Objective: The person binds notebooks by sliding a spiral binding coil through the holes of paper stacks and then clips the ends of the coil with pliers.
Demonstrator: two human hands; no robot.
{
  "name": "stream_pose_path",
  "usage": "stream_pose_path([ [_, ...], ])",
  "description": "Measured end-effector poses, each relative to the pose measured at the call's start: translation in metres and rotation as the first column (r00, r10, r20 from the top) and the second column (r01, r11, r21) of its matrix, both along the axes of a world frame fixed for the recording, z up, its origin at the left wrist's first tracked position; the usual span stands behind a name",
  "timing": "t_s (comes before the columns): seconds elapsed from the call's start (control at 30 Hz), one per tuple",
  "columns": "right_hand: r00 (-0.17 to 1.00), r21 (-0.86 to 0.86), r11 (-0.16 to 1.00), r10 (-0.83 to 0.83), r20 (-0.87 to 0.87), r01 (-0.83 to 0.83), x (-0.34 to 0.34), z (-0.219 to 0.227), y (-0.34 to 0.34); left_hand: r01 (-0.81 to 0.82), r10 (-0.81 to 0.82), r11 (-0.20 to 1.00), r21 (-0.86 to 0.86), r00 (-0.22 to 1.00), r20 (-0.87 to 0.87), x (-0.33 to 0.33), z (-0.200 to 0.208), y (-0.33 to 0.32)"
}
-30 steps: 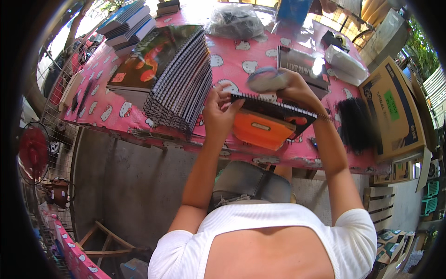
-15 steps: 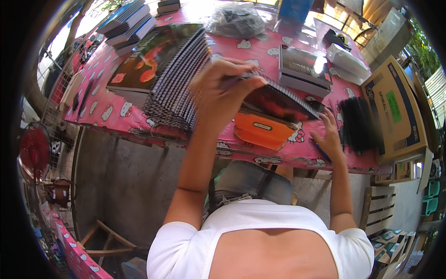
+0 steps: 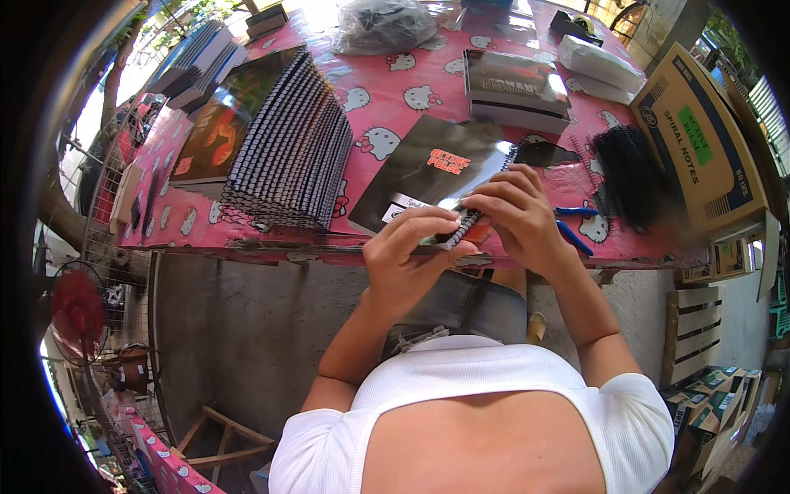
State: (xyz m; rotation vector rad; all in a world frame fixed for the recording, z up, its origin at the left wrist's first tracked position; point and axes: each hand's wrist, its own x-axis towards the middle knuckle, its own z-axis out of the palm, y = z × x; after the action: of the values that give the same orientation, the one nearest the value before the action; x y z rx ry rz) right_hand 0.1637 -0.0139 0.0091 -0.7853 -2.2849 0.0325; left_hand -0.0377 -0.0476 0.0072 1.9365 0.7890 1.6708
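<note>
A dark-covered spiral notebook (image 3: pixel 436 160) with orange lettering lies at the table's front edge, its black coil turned toward my right. My left hand (image 3: pixel 415 251) pinches its near corner at the end of the coil. My right hand (image 3: pixel 518 214) has its fingers bent over the coil, close to the left fingertips. A little orange shows beneath the hands; the rest of that piece is hidden. Blue-handled pliers (image 3: pixel 576 232) lie on the table beside my right wrist. To the left rises a tall stack of spiral notebooks (image 3: pixel 284 148).
The pink patterned table (image 3: pixel 395 95) also bears a stack of dark-covered books (image 3: pixel 518 90), loose black coils (image 3: pixel 634 177), an open cardboard box (image 3: pixel 699 140), a white package (image 3: pixel 601 67), a tape dispenser (image 3: pixel 578 29), a grey plastic bag (image 3: pixel 383 29) and blue-white stacks (image 3: pixel 197 66).
The notebook was raised and tilted; now it lies lower, lettered cover up. My left hand has come down to its near corner, and my right hand has moved left onto the coil.
</note>
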Motion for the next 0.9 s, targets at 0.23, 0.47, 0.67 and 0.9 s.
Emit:
stream_pose_path([
  [0.23, 0.939, -0.201, 0.971, 0.053, -0.341, -0.127, -0.020, 0.028, 0.014, -0.071, 0.071, 0.996, -0.046, 0.997, -0.007, -0.024, -0.001, 0.007],
  [0.47, 0.964, 0.237, 0.959, -0.094, -0.247, 0.155, -0.059, 0.017, 0.028, -0.132, 0.146, 0.980, -0.147, 0.985, 0.090, -0.008, 0.012, 0.006],
  [0.67, 0.931, -0.036, 0.999, 0.008, -0.364, -0.022, -0.046, 0.021, 0.001, -0.039, 0.105, 0.966, -0.256, 0.962, 0.252, -0.011, 0.007, 0.009],
  [0.9, 0.900, -0.193, 0.980, -0.047, -0.433, -0.042, -0.044, 0.041, 0.008, -0.052, 0.086, 0.988, -0.149, 0.969, 0.233, -0.015, 0.001, 0.011],
])
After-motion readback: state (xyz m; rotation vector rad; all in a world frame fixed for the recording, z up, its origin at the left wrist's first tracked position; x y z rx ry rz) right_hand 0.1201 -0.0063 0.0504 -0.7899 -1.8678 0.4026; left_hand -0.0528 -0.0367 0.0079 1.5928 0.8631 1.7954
